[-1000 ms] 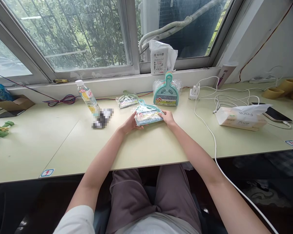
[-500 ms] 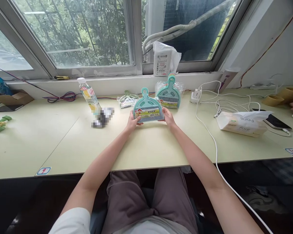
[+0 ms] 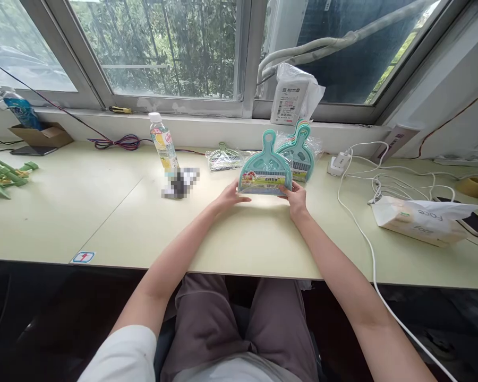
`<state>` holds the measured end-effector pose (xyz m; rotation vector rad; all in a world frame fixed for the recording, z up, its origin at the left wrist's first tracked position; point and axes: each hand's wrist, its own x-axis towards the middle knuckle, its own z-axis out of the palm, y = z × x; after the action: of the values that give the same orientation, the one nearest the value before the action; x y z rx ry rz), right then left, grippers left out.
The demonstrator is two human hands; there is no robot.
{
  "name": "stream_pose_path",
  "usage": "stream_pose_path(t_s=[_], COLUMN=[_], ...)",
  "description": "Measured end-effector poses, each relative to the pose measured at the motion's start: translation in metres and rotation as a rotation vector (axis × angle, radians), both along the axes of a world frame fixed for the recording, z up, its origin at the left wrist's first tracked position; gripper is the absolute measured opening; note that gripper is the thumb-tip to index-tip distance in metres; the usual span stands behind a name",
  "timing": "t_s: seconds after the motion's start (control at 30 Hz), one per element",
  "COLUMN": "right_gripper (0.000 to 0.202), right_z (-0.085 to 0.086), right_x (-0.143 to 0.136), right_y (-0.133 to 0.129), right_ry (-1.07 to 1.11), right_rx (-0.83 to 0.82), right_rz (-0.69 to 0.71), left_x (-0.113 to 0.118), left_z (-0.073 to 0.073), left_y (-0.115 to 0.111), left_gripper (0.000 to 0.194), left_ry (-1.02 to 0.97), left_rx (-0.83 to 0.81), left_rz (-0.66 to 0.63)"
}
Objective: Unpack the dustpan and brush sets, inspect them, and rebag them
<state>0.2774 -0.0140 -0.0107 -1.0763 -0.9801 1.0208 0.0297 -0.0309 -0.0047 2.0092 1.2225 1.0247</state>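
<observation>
A mint-green mini dustpan with a small brush (image 3: 268,164), wrapped in clear plastic with a printed label, is held up with its handle on top. My right hand (image 3: 297,199) grips its lower right corner, thumb on the front. At the lower left edge, my left hand (image 3: 228,198) has its fingers stretched out and its thumb below the dustpan; whether it touches the edge is hard to see. Right behind stands a stack of similar wrapped dustpans (image 3: 302,151), partly hidden. A smaller wrapped green dustpan set (image 3: 223,158) lies to the left.
A drink bottle (image 3: 163,143) stands left, beside a blurred-out item (image 3: 179,183). White cables (image 3: 394,185) and a tissue pack (image 3: 420,220) occupy the right. Behind are a wrapped box (image 3: 292,101) on the sill and a cable bundle (image 3: 119,142). The table's front edge (image 3: 255,276) is near my lap.
The view has swung left. The dustpan has moved toward the stack on the right and covers more of it. My left thumb has come off the dustpan's front, and my right thumb now presses there.
</observation>
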Motion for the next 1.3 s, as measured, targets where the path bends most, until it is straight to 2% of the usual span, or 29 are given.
stream_pose_path(t_s=[0.07,0.1,0.17,0.23,0.33,0.4,0.5,0.63,0.77,0.87,0.93,1.03,1.13,1.3], right_gripper=[0.038,0.036,0.034,0.031,0.028,0.028,0.025,0.025,0.021,0.022,0.027,0.034,0.042,0.038], right_z=[0.002,0.003,0.004,0.006,0.007,0.007,0.006,0.006,0.009,0.01,0.009,0.009,0.01,0.008], right_x=[-0.001,-0.001,0.0,0.0,0.0,-0.002,-0.006,-0.01,-0.011,-0.012,-0.012,-0.013,-0.014,-0.014], right_y=[-0.002,-0.003,-0.004,-0.004,-0.004,-0.005,-0.006,-0.008,-0.011,-0.011,-0.011,-0.012,-0.013,-0.011], right_ry=[0.065,0.096,0.146,0.177,0.194,0.212,0.22,0.175,0.122,0.075,0.042,-0.032,-0.085,-0.093], right_rx=[-0.018,-0.031,-0.057,-0.071,-0.078,-0.095,-0.105,-0.101,-0.135,-0.143,-0.163,-0.196,-0.211,-0.207], right_rz=[-0.024,-0.032,-0.048,-0.065,-0.075,-0.084,-0.046,-0.023,-0.013,0.029,0.057,0.104,0.132,0.118], left_x=[-0.012,-0.019,-0.034,-0.048,-0.062,-0.065,-0.064,-0.065,-0.07,-0.071,-0.07,-0.068,-0.065,-0.063], left_z=[-0.001,-0.002,-0.003,-0.003,0.004,0.01,0.018,0.018,0.013,0.017,0.021,0.019,0.008,-0.005], left_y=[0.011,0.019,0.036,0.055,0.078,0.087,0.092,0.076,0.035,0.004,-0.007,-0.005,0.006,0.013], left_gripper=[0.078,0.071,0.06,0.052,0.043,0.043,0.038,0.037,0.032,0.035,0.033,0.027,0.026,0.028], left_ry=[0.25,0.343,0.454,0.576,0.75,0.774,0.762,0.733,0.566,0.405,0.338,0.248,0.142,0.042], left_rx=[0.099,0.122,0.121,0.141,0.08,0.011,0.008,0.032,0.038,-0.021,-0.074,-0.052,-0.011,-0.116], left_rz=[0.208,0.338,0.56,0.649,0.667,0.641,0.629,0.619,0.599,0.573,0.513,0.497,0.517,0.487])
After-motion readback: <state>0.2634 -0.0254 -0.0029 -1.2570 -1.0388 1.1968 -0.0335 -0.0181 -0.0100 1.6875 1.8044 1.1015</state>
